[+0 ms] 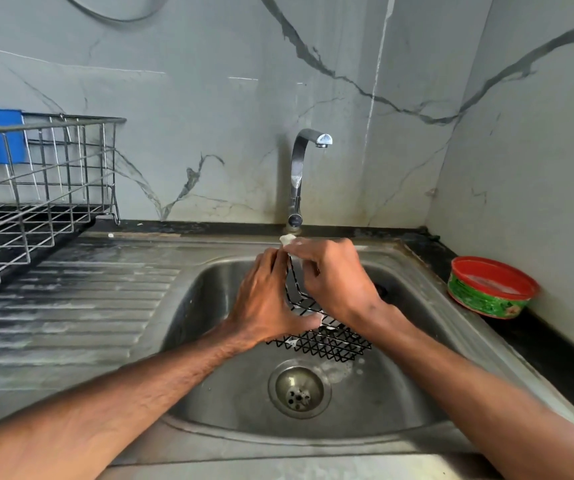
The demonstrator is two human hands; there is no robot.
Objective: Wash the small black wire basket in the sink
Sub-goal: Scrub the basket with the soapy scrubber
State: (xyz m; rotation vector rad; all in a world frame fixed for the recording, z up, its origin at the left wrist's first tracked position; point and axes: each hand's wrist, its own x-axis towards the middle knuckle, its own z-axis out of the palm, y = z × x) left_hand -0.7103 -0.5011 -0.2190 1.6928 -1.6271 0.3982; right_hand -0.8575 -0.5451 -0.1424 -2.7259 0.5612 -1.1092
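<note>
Grey veined marble wall point(209, 98) backs a steel counter. At far left a wire dish rack point(36, 188) borders the bare ribbed drainboard point(70, 306). Over the sink point(192, 306) bowl, above the drain point(299, 388), the left hand point(264, 299) grips the small black wire basket point(327, 341), held tilted clear of the walls. The right hand point(334, 275) curls round a white pad point(287, 240) on its top wire. A red-rimmed tub point(490, 289) sits in the right corner.

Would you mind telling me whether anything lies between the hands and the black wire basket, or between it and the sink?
Nothing visible does. The left hand grips the black wire basket over the sink; the right hand pinches a whitish scrubber against its top edge.
</note>
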